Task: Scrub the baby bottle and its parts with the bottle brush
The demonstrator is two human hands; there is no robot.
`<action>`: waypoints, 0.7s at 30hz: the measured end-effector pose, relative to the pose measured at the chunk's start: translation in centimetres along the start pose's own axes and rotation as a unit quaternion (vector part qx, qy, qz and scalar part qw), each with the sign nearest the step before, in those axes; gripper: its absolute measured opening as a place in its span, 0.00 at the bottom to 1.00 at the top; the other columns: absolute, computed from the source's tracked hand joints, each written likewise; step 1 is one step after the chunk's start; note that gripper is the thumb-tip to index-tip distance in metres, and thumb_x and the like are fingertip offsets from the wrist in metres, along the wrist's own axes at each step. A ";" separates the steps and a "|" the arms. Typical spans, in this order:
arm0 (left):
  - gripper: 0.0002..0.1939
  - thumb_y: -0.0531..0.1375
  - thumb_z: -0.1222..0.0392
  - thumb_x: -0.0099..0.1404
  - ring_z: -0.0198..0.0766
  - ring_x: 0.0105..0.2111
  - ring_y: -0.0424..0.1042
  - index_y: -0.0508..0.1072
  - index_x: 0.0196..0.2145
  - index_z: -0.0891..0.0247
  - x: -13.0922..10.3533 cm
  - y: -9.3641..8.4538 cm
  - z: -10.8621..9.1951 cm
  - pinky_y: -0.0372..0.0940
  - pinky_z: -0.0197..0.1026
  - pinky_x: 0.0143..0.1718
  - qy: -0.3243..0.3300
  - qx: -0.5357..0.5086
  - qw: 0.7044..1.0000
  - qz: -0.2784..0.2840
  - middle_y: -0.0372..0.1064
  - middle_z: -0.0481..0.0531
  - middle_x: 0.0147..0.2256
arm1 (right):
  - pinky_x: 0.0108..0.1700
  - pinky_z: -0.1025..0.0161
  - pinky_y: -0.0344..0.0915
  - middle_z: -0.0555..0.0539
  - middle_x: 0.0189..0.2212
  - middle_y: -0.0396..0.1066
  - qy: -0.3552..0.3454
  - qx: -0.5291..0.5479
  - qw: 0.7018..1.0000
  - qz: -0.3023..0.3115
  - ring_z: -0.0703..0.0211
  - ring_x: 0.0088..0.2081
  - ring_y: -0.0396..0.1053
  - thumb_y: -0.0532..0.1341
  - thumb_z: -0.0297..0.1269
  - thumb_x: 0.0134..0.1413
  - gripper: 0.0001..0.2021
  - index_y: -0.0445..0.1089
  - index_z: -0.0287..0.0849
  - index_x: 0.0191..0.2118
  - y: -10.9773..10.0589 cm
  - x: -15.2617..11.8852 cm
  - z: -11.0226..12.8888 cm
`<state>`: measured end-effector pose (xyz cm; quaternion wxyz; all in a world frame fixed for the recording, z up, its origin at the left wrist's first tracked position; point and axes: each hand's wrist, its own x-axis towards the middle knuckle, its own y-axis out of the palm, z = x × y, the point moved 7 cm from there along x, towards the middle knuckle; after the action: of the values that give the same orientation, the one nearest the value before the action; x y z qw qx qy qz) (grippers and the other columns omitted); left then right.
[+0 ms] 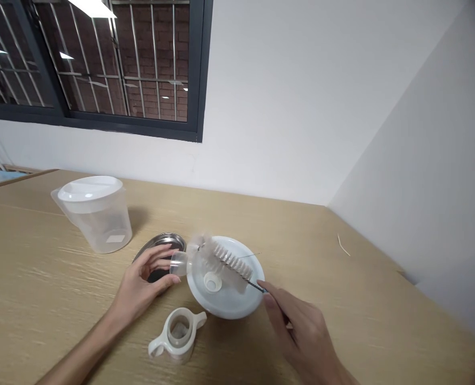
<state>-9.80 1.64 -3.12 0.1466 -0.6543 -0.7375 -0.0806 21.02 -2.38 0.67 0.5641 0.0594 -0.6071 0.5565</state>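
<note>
My right hand (301, 326) grips the thin handle of a bottle brush (233, 262), its white bristles lying across the air above a white bowl (249, 306). Pinched between the thumb and fingers of my left hand (147, 275) is a small clear plastic cap (178, 263), at the bowl's left side. The brush's blurred tip is close to the cap; I cannot tell whether they touch. In the bowl rests a white ring-shaped piece (212, 282). A small cup with two white handles (178, 334) stands upright in front of the bowl, near my left forearm.
Behind my left hand lies a round metal dish (167, 239), partly hidden by the fingers. Farther back left stands a lidded translucent pitcher (103, 219). A short pale strand (343, 245) lies on the wooden table (301, 235) at right. White walls border the table behind and right.
</note>
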 end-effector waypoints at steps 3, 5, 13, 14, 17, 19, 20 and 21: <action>0.31 0.74 0.59 0.52 0.43 0.39 0.78 0.71 0.53 0.60 0.0 -0.3 0.1 0.76 0.49 0.45 -0.007 -0.012 1.000 -0.010 0.78 0.57 0.48 | 0.23 0.67 0.58 0.52 0.24 0.69 -0.036 0.015 0.999 0.012 0.67 0.20 0.62 0.56 0.26 0.64 0.15 0.68 0.37 0.55 0.5 -0.3 0.7; 0.32 0.75 0.60 0.51 0.42 0.38 0.78 0.72 0.52 0.60 -0.1 -0.3 0.0 0.76 0.48 0.44 -0.012 -0.018 1.000 -0.011 0.79 0.56 0.46 | 0.23 0.67 0.58 0.52 0.23 0.68 -0.043 0.013 0.999 0.018 0.67 0.20 0.62 0.57 0.25 0.64 0.16 0.67 0.36 0.56 0.8 -0.4 0.9; 0.33 0.74 0.59 0.51 0.45 0.39 0.79 0.71 0.53 0.63 -0.3 -0.2 -0.3 0.76 0.50 0.44 -0.021 -0.006 1.000 -0.012 0.78 0.60 0.46 | 0.23 0.68 0.59 0.50 0.25 0.71 -0.021 -0.008 1.000 0.018 0.67 0.20 0.64 0.57 0.27 0.65 0.14 0.69 0.36 0.55 0.9 -0.4 0.1; 0.33 0.74 0.59 0.51 0.45 0.39 0.79 0.71 0.53 0.63 -0.2 -0.1 -0.3 0.76 0.51 0.45 -0.023 -0.004 1.000 -0.012 0.79 0.60 0.46 | 0.23 0.68 0.59 0.50 0.25 0.72 -0.021 -0.009 1.000 0.015 0.67 0.20 0.64 0.57 0.28 0.65 0.14 0.69 0.37 0.54 0.9 -0.4 0.0; 0.33 0.74 0.59 0.51 0.45 0.38 0.79 0.70 0.53 0.63 -0.2 -0.1 -0.5 0.76 0.52 0.45 -0.022 -0.001 1.000 -0.009 0.79 0.60 0.46 | 0.23 0.68 0.60 0.50 0.26 0.73 -0.014 -0.010 1.000 0.006 0.67 0.20 0.65 0.57 0.28 0.64 0.13 0.70 0.37 0.53 0.6 -0.4 0.0; 0.32 0.74 0.59 0.51 0.44 0.37 0.79 0.70 0.52 0.63 -0.2 0.0 -0.6 0.76 0.52 0.44 -0.021 -0.002 1.000 -0.005 0.79 0.60 0.45 | 0.23 0.68 0.61 0.50 0.27 0.74 -0.011 -0.007 1.000 0.001 0.67 0.20 0.65 0.57 0.28 0.64 0.13 0.70 0.38 0.53 0.4 -0.4 0.1; 0.32 0.74 0.59 0.51 0.44 0.36 0.79 0.70 0.52 0.63 -0.2 0.0 -0.6 0.77 0.52 0.44 -0.021 -0.003 1.000 -0.005 0.79 0.59 0.45 | 0.23 0.69 0.61 0.50 0.27 0.74 -0.012 -0.004 1.000 -0.001 0.67 0.20 0.65 0.57 0.27 0.64 0.13 0.69 0.38 0.53 0.4 -0.4 0.1; 0.31 0.74 0.59 0.52 0.44 0.36 0.79 0.70 0.52 0.63 -0.3 0.0 -0.6 0.77 0.53 0.43 -0.021 -0.003 1.000 -0.005 0.79 0.59 0.45 | 0.23 0.69 0.62 0.50 0.27 0.74 -0.014 0.001 1.000 0.000 0.67 0.20 0.66 0.57 0.27 0.64 0.14 0.69 0.38 0.53 0.4 -0.3 0.3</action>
<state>-9.74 1.19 -2.60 0.1286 -0.6529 -0.7432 -0.0700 20.70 -2.60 0.23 0.5551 0.0679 -0.6146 0.5563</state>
